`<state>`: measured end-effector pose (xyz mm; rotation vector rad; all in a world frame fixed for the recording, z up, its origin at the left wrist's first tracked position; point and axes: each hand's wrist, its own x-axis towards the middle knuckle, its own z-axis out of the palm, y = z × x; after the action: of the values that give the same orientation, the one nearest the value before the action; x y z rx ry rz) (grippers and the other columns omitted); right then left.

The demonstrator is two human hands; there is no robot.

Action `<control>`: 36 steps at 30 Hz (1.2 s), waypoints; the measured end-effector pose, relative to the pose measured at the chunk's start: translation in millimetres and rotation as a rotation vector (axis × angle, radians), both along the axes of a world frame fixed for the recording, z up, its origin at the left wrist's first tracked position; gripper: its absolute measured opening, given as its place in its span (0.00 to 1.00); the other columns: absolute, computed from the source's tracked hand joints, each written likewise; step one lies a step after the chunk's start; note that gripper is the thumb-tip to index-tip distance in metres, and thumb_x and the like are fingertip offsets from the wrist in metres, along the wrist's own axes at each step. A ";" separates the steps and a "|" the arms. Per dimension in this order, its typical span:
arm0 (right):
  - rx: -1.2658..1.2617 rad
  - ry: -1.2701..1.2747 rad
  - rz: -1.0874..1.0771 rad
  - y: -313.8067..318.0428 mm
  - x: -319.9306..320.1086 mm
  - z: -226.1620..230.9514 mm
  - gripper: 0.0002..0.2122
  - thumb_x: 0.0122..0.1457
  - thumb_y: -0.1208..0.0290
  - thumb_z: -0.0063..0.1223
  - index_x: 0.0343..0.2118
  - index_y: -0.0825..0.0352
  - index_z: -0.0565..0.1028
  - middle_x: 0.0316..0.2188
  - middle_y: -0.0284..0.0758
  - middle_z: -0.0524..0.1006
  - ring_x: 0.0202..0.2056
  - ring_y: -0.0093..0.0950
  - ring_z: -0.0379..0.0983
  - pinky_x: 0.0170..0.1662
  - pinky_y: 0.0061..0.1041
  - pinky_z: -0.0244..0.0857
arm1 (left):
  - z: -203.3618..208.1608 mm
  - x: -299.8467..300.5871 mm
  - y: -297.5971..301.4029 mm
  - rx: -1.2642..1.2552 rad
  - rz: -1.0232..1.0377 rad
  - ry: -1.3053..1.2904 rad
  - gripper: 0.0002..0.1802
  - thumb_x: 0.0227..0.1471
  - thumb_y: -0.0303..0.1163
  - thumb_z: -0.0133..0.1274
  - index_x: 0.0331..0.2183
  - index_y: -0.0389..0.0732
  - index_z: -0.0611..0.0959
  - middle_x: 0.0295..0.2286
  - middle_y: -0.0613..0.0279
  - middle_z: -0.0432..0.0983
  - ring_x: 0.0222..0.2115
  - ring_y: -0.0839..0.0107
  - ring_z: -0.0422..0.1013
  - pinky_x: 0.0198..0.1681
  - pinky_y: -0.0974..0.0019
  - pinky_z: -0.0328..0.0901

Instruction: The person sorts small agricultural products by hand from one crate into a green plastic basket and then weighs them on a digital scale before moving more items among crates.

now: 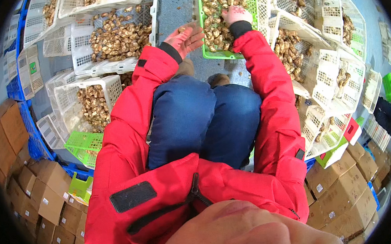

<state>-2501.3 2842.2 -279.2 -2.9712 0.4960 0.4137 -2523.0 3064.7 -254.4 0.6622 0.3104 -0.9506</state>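
My left hand [187, 40] is just left of a green basket [223, 54], palm turned up and the longer fingers stretched to the right. A small brown mushroom [182, 29] shows between its thumb and first finger. Knobbly brown-and-cream mushrooms [215, 29] fill much of the green basket. Over the basket's right half, my right hand [237, 14], in a pale glove with a pink pattern, reaches in among them. The back of this hand faces up and hides its fingers, so whatever they hold is out of sight.
White baskets of mushrooms stand on the left [107, 67] and on the right [298, 30], some tilted. A green crate [84, 144] is lower left. Cardboard boxes [52, 189] are stacked behind on both sides. My bent knees [204, 117] are below the hands.
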 end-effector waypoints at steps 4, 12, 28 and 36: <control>0.691 0.078 0.122 24.1 -41.2 40.2 0.18 0.49 0.53 0.36 0.28 0.64 0.73 0.27 0.42 0.73 0.31 0.34 0.70 0.34 0.32 0.62 | -9.7 1.3 -3.8 -0.181 0.039 0.038 0.24 0.46 0.34 0.47 0.46 0.42 0.61 0.42 0.55 0.62 0.43 0.63 0.61 0.46 0.58 0.60; 0.148 -0.271 0.334 28.7 3.5 -18.1 0.15 0.47 0.61 0.43 0.39 0.55 0.65 0.31 0.38 0.72 0.33 0.35 0.69 0.34 0.33 0.62 | -5.0 -0.4 2.1 -0.003 0.010 0.013 0.19 0.46 0.24 0.46 0.43 0.41 0.66 0.34 0.58 0.69 0.33 0.66 0.68 0.29 0.71 0.68; 0.235 -0.157 0.251 15.3 -5.6 7.4 0.12 0.48 0.58 0.42 0.33 0.55 0.70 0.28 0.36 0.74 0.33 0.33 0.70 0.35 0.33 0.61 | -25.1 -0.8 -0.6 0.188 -0.035 0.030 0.18 0.41 0.32 0.54 0.37 0.42 0.71 0.29 0.58 0.72 0.24 0.68 0.70 0.17 0.73 0.64; -0.122 0.034 0.594 19.0 11.8 -21.7 0.10 0.48 0.70 0.36 0.28 0.59 0.72 0.25 0.33 0.75 0.28 0.30 0.72 0.25 0.33 0.65 | -13.1 -2.0 9.7 0.137 0.063 0.061 0.13 0.44 0.30 0.50 0.36 0.40 0.72 0.30 0.57 0.72 0.27 0.67 0.70 0.19 0.73 0.66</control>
<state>-2489.5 2861.2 -300.9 -3.1858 -0.3927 0.4903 -2525.0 3074.4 -267.5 0.7449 0.4511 -0.8955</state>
